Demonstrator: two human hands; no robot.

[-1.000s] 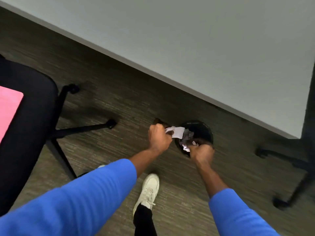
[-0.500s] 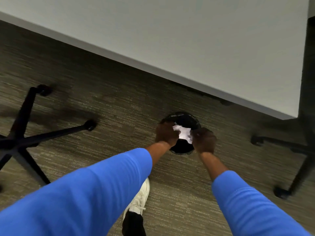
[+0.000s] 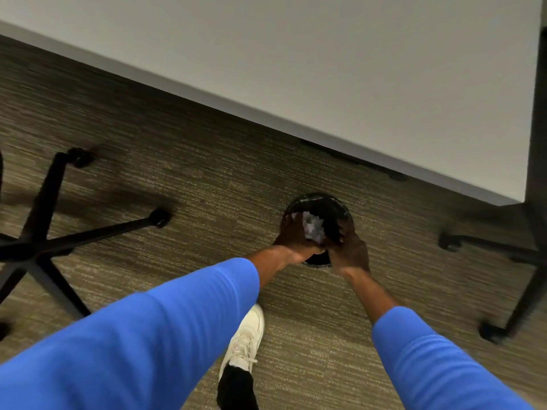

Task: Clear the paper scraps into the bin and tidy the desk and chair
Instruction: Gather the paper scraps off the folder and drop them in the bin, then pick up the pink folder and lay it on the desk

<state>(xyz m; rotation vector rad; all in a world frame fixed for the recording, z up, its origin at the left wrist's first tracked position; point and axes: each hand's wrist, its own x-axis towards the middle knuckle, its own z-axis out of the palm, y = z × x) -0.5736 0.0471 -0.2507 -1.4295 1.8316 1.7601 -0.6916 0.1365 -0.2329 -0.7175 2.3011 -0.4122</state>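
Nearest me, two blue sleeves [image 3: 142, 344] run up from the bottom edge, and between them a white shoe [image 3: 247, 340] stands on the striped carpet [image 3: 207, 184], toe pointing away from me. Beyond the cuffs, both bare forearms reach to the black bin [image 3: 331, 204], a round tub standing upright on the carpet with its mouth facing up at me.

My left hand [image 3: 294, 235] sits at the bin's left rim, fingers curled inward, cupped against the wad of paper scraps [image 3: 313, 229]. My right hand [image 3: 347, 247] is at the right rim, fingers bent and closed toward the same wad. The scraps are bunched white between the two palms, over the bin's mouth; I cannot tell whether they hang free or rest on anything inside. The wad is crumpled, with no clear long axis.

To the left, a black chair base [image 3: 38, 238] spreads its legs over the carpet. At the right another dark base [image 3: 503, 261] stands. Farthest off, the pale desk [image 3: 325, 69] runs diagonally, its near right corner above and right of the bin.
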